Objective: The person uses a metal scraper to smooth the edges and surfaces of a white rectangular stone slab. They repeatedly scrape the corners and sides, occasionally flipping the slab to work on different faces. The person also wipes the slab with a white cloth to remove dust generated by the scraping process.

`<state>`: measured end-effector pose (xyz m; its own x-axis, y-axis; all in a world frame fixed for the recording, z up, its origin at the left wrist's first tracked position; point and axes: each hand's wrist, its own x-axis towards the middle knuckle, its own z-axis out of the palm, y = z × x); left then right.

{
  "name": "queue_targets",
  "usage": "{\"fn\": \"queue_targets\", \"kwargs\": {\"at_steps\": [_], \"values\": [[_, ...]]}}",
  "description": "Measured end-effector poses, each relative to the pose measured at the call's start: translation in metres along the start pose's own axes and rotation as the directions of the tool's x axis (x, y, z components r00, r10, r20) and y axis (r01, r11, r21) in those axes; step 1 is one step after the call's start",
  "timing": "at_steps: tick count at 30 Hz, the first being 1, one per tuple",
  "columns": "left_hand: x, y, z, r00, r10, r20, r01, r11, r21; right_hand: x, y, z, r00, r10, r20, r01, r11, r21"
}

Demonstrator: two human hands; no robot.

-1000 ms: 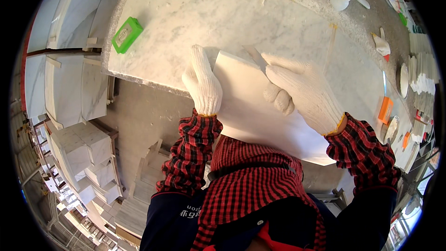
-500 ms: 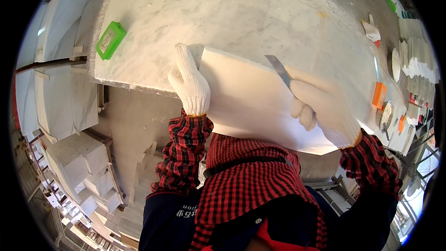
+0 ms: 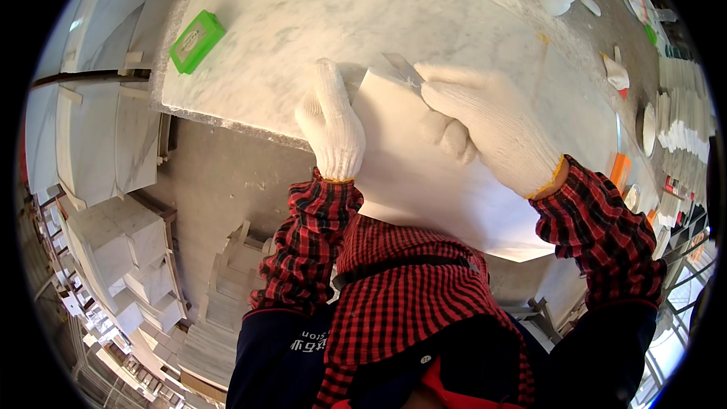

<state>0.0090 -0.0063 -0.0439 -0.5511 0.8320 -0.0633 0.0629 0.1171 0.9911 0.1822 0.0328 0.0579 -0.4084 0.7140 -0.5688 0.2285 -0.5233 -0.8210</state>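
Note:
A smooth white slab (image 3: 424, 193) lies at a slant on the near part of a grey-veined marble worktop (image 3: 303, 30), jutting past its edge toward my body. My left hand (image 3: 334, 125), in a white knit glove, lies with fingers stretched out along the slab's left edge. In my right hand (image 3: 488, 121), gloved the same way, is a flat metal scraper (image 3: 401, 68). The glove hides its handle. Its blade points left and away, over the slab's far edge near the far left corner. Whether the blade touches the slab I cannot tell.
A green box (image 3: 197, 42) sits at the worktop's left end. To the right lie an orange-handled tool (image 3: 620, 173), a white glove (image 3: 616, 72) and stacked thin slabs (image 3: 678, 117). A white spoon-like item (image 3: 558, 3) rests at the far right. Marble blocks (image 3: 91, 140) stand at the left.
My right hand has carried the scraper left and away from me, from the middle of the slab's far edge toward its far left corner. My left hand stays at the slab's left edge.

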Motion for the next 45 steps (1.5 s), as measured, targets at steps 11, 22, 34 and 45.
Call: {"fn": "queue_targets", "kwargs": {"at_steps": [11, 22, 34, 45], "values": [[0.0, 0.001, 0.002, 1.0, 0.004, -0.012, -0.003, 1.0, 0.02, 0.008, 0.018, -0.008, 0.998, 0.024, 0.053, -0.031, 0.99, 0.135], [-0.001, 0.004, 0.001, 0.999, -0.045, -0.018, 0.046, 0.999, 0.018, -0.005, 0.006, 0.002, 0.998, 0.047, -0.029, -0.044, 0.995, 0.095], [0.0, -0.008, -0.004, 0.998, 0.04, 0.048, -0.041, 0.999, 0.015, -0.018, 0.007, -0.026, 0.956, -0.244, -0.163, 0.236, 0.969, -0.07], [-0.005, 0.012, -0.008, 0.849, 0.363, 0.384, -0.473, 0.846, 0.245, -0.058, 0.08, 0.009, 0.738, -0.397, -0.545, 0.348, 0.917, -0.197]]}}
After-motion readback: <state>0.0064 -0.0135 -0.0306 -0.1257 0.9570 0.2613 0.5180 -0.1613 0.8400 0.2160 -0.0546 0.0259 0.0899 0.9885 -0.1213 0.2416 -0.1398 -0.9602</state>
